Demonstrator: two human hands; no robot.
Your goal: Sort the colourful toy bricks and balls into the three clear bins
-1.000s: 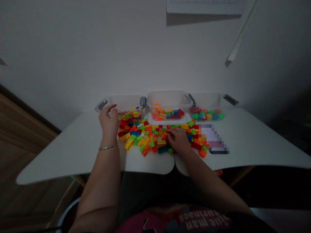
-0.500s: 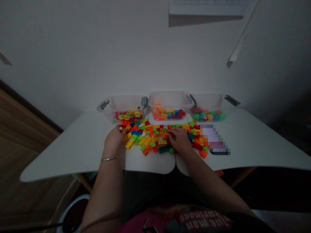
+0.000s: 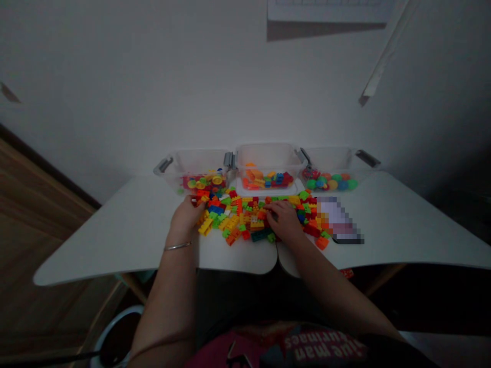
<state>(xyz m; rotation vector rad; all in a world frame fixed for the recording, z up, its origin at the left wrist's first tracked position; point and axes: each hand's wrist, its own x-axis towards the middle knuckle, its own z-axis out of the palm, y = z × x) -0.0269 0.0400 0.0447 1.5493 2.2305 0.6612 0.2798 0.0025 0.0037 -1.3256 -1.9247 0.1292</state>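
A spread-out heap of coloured toy bricks [image 3: 230,223] covers the middle of the white table. At the heap's left edge is my left hand [image 3: 185,215], its thumb and fingers closed around a small reddish brick that is mostly hidden. My right hand [image 3: 284,220] lies palm down over the right half of the heap. Its fingers point left across the bricks, the thumb apart from them, and nothing shows in its grip. The bricks under that palm are out of sight.
Along the wall stand a left clear bin [image 3: 199,161] with colourful pieces, a middle bin [image 3: 268,153] with bricks, and a right bin [image 3: 330,158] with balls. A blurred phone-like object [image 3: 339,220] lies right of the heap. A seam divides the table's front edge.
My left hand has shifted slightly to the right and away from me, further in at the heap's edge. My right hand stays in the same place on the bricks.
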